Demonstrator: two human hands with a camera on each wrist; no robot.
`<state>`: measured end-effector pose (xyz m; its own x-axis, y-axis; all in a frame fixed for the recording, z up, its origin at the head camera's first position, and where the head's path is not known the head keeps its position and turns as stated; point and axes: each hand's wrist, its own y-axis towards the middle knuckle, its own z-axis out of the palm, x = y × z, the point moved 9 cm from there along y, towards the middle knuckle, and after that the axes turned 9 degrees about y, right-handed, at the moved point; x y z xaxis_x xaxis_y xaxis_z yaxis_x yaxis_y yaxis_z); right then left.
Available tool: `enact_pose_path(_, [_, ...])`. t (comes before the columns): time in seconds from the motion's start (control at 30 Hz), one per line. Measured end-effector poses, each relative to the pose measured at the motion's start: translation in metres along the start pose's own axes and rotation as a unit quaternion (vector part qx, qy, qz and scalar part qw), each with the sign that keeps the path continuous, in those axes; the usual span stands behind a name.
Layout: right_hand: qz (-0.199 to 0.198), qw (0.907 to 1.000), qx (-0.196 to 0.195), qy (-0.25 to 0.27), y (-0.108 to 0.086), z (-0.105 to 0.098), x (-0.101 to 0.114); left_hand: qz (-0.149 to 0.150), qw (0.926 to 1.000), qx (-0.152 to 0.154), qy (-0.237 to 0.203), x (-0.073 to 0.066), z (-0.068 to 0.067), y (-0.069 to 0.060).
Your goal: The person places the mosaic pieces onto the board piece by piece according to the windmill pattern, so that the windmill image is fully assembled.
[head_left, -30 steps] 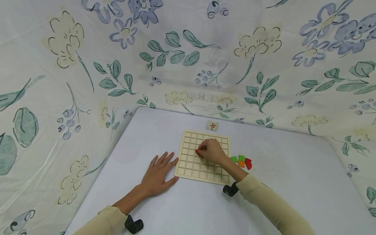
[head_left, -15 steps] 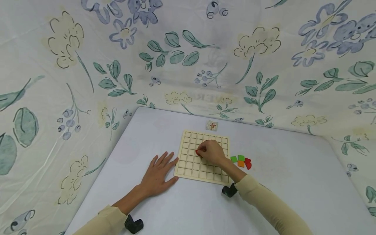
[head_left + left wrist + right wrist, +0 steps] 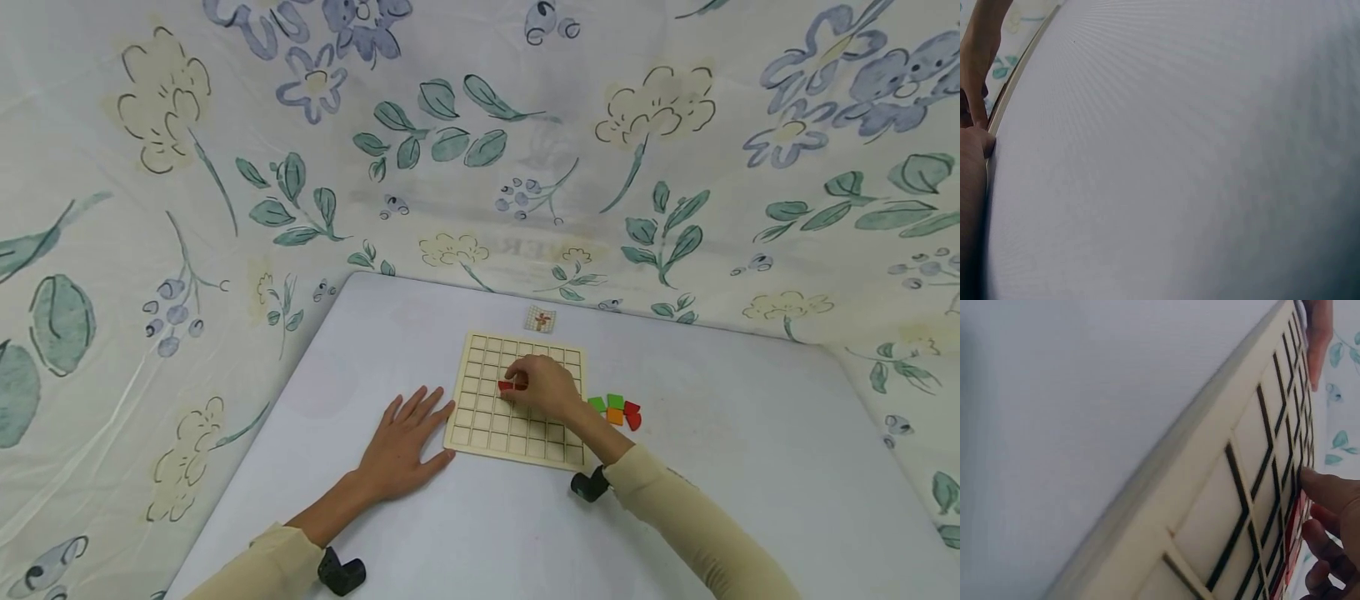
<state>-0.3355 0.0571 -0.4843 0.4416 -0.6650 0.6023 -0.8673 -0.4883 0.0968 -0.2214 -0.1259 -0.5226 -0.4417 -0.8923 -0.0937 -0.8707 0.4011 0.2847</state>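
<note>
A pale wooden grid board (image 3: pixel 487 429) lies on the white table. My left hand (image 3: pixel 403 454) rests flat beside its left edge, fingers spread, with the index finger and thumb at the rim. Over the middle of the board is my right hand (image 3: pixel 546 387), thumb and index finger bent and parted around a red piece (image 3: pixel 506 386) lying in a cell. More red shows through the gap between these fingers. In the right wrist view the thumb touches the grid next to red pieces (image 3: pixel 1293 528); the hand hides part of them.
Right of the board lie loose tiles: a green tile (image 3: pixel 615 402), an orange tile (image 3: pixel 615 416), a red quarter-round piece (image 3: pixel 633 422) and others. A small pattern card (image 3: pixel 540 319) lies behind the board. Floral cloth (image 3: pixel 450 200) hangs around the table.
My right thumb and index finger, earlier pinching the red piece, have parted, and more of the piece shows flat in its cell. My left hand has stayed in place.
</note>
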Motion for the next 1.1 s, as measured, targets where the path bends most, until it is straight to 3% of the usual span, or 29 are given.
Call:
enact_pose_path(0.23, [0.005,0.9999,-0.003,0.011,-0.002,-0.002,0.0,0.002,1.0,-0.004,-0.002,-0.001,-0.001,0.0])
enact_pose_path(0.57, [0.025,0.9994,-0.021,0.012,-0.019,-0.031,-0.026,0.0,1.0,-0.003,0.003,-0.001,-0.001,-0.001])
enact_pose_path(0.67, [0.041,0.9988,-0.027,0.004,-0.025,-0.042,-0.036,-0.002,1.0,-0.004,0.002,0.0,-0.001,0.0])
enact_pose_path(0.9, [0.086,0.9947,-0.039,0.04,-0.046,-0.067,-0.058,-0.001,1.0,-0.006,-0.002,-0.001,-0.001,0.0])
enact_pose_path(1.1, [0.125,0.9909,-0.04,0.028,-0.063,-0.078,-0.083,-0.003,1.0,-0.006,0.003,0.0,0.0,0.001])
